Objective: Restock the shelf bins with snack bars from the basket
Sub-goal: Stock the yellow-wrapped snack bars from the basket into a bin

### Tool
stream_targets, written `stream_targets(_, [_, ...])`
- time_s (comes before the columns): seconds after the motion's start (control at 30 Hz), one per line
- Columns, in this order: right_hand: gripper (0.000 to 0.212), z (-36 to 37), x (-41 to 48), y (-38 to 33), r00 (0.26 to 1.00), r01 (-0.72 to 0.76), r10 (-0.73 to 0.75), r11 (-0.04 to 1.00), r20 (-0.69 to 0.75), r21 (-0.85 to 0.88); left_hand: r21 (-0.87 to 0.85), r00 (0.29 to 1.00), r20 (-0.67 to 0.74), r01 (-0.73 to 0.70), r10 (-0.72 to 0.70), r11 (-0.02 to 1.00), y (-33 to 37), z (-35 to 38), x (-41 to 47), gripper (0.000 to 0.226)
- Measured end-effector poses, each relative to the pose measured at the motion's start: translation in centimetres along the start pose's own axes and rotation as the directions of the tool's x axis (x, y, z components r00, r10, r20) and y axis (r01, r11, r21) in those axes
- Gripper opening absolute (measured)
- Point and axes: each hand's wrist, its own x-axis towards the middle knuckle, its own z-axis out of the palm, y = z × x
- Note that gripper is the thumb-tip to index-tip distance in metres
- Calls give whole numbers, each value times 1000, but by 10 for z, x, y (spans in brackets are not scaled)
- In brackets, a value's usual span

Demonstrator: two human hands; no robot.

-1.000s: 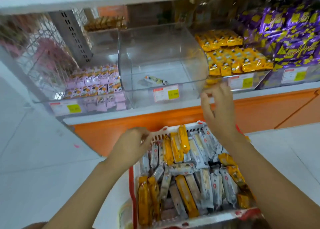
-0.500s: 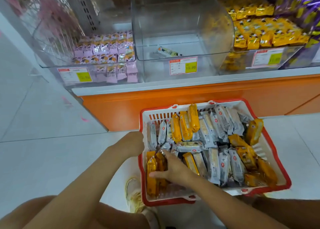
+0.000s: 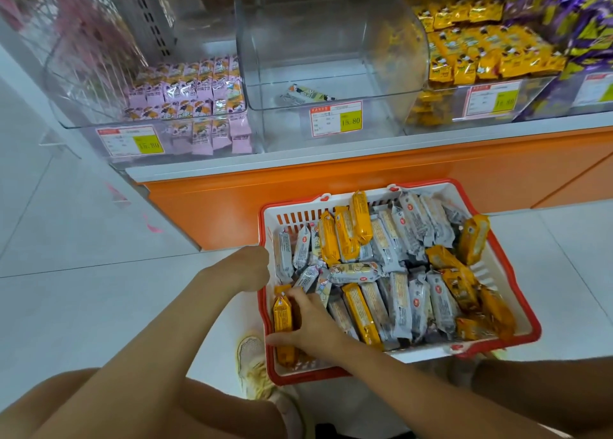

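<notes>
The right hand [image 3: 311, 322] is down in the near left corner of the basket [image 3: 527, 334]. Its fingers bend over the top end of an orange bar [image 3: 283, 316] and its thumb reaches across the bottom, so it grips the bar. The bar has a shiny, crinkly wrapper and is long and thin.

The left hand [image 3: 250, 266] is right at the left edge of the basket. Only its back shows, so I cannot tell if it holds the edge.

The basket is plastic, with a red rim and white walls full of slots. It sits on the floor, just in front of the shelf. It is heaped with snack bars [image 3: 401, 302], some silver-grey and some orange, lying every which way. A few poke up over the far edge.

Up on the shelf, the middle bin [image 3: 331, 40] is clear hard plastic with a curved top. Only one bar [image 3: 306, 95] lies on its bottom, so it has lots of room. A price tag [image 3: 335, 118] is stuck on its front. The left bin [image 3: 76, 120] holds rows of small pink packets [image 3: 185, 90]. The right bin [image 3: 537, 90] is piled with yellow packets [image 3: 481, 50], and purple packets [image 3: 580, 7] are beside those.

Under the bins runs a smooth orange panel [image 3: 331, 180]. The floor [image 3: 83, 239] is white tile, wide open to the left of the basket. A pale shoe [image 3: 252, 365] sits by the basket's near corner.
</notes>
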Motion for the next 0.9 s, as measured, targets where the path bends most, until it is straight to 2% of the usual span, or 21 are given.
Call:
stream_targets(0.1, [64, -8, -1, -1, 1000, -9, 9, 1000, 9, 19, 36, 1000, 5, -10, 10, 999, 1, 1, 0, 37])
stream_targets(0.3, [60, -17, -5, -5, 997, 38, -38, 999, 71, 8, 97, 995, 76, -72, 65, 993, -2, 2, 0, 41])
stream_targets(0.43, [47, -25, -7, -6, 994, 46, -54, 996, 97, 82, 102, 984, 142, -125, 110, 987, 1, -5, -9, 46])
stream_targets(0.53, [54, -35, -6, -1, 998, -4, -5, 991, 65, 137, 58, 969, 201, -155, 141, 986, 4, -8, -14, 49])
stream_targets(0.6, [66, -45, -2, 2, 999, -36, 33, 977, 14, 212, 3, 963, 207, -174, 170, 985, 8, -7, -16, 43])
stream_targets(0.67, [83, -57, 0, 1, 995, -83, 95, 957, -29, 278, -167, 957, 167, -209, 237, 964, 16, -7, -19, 40])
stream_targets(0.7, [85, -63, 2, 1, 994, -77, 96, 949, -46, 305, -251, 956, 127, -226, 264, 941, 21, -8, -23, 46])
stream_targets(0.73, [75, -69, 1, -5, 995, -53, 77, 946, -63, 321, -312, 959, 87, -232, 271, 921, 27, -8, -26, 55])
stream_targets(0.8, [51, -83, -1, -17, 997, 18, 4, 954, -74, 298, -366, 963, -18, -258, 270, 894, 37, -11, -29, 57])
stream_targets(0.9, [44, -108, -5, -34, 994, 96, -78, 959, -77, 266, -460, 954, -116, -298, 276, 837, 44, -19, -31, 44])
